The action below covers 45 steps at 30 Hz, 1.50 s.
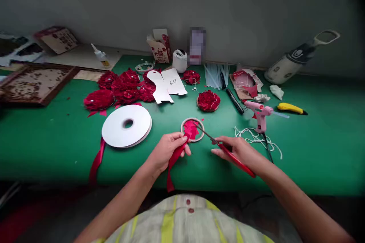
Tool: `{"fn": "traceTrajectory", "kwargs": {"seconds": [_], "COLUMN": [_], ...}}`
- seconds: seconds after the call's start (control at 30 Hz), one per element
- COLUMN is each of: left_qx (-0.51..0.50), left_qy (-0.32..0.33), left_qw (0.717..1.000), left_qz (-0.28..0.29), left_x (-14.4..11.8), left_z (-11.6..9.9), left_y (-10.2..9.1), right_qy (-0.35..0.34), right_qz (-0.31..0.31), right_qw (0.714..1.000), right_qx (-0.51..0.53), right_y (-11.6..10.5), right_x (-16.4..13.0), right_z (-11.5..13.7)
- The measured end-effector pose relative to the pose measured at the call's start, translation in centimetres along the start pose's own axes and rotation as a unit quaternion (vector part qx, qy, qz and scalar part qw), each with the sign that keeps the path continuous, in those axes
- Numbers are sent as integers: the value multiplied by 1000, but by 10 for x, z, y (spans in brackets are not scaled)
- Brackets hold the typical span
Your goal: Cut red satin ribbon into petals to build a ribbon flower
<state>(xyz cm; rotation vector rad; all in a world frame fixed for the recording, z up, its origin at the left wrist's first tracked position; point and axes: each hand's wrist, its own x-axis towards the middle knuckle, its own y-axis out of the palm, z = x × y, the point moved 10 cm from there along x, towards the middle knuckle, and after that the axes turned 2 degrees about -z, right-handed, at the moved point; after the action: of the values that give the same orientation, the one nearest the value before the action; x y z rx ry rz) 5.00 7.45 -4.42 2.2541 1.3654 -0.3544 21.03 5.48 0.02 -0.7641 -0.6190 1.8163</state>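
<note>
Left hand [168, 150]: fingers pinched closed on a strip of red ribbon [174, 161]; the free end hangs down toward the body, off the near edge of the green table [57, 148].

Right hand [238, 152]: closed around the red handles of scissors [225, 150]. Blades point up and to the left, tips reaching the ribbon end held at the left fingertips; how far the blades are parted cannot be told.

Just beyond both hands: small ring [192, 130] lying flat, with cut red ribbon pieces [191, 129] piled inside it.

Left of the left hand: large white ribbon spool [126, 125], a red tail trailing from its near side over the table edge.

Right of the right hand: loose white string [253, 136] and a pink glue gun [259, 114], standing; farther right, a yellow utility knife [291, 108].

Beyond the ring: one finished red flower [208, 100]. Farther and to the left: a cluster of red flowers [119, 89] beside white card cutouts [167, 83].
</note>
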Motion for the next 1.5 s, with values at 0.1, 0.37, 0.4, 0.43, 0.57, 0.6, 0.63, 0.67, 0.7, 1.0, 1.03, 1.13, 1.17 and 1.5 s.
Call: {"fn": "traceTrajectory", "kwargs": {"seconds": [0.1,0.37,0.4,0.43,0.57,0.6,0.63,0.67,0.7,1.0,1.03,1.13,1.17,1.5], "left_qx": [-13,-22,-13,-5,-5,-8,-11,-14,-14,288,352,489,515,641], "left_qy": [17,72,73,74,80,81,81,81,79,164,184,219,219,112], "left_qw": [1000,997,997,997,996,996,996,996,995,923,894,817,799,716], "left_qz": [-20,-23,-11,-1,31,37,41,46,51,-197,-209,-214,-218,-252], "left_x": [4,5,5,5,6,6,6,5,5,-4,-6,-7,-6,24], "left_z": [-5,-16,-16,-16,-18,-19,-20,-20,-20,-32,-35,-40,-41,-45], "left_y": [-2,12,16,20,31,32,34,35,35,-30,-28,-14,-11,-11], "right_qy": [23,-26,-28,-26,11,17,20,20,20,-4,-7,-6,-3,7], "right_qz": [-24,-72,-85,-92,-92,-95,-99,-103,-107,-124,-119,-113,-113,-112], "right_qw": [999,979,971,964,945,945,945,945,944,938,937,934,934,924], "right_qx": [25,189,220,248,312,314,313,311,311,324,328,338,340,366], "right_y": [-8,-18,-19,-18,-6,-4,-3,-3,-4,-19,-18,-15,-14,-11], "right_x": [1,20,24,28,43,45,46,48,48,35,31,21,18,13], "right_z": [-6,46,51,54,52,50,49,48,46,41,41,37,36,34]}}
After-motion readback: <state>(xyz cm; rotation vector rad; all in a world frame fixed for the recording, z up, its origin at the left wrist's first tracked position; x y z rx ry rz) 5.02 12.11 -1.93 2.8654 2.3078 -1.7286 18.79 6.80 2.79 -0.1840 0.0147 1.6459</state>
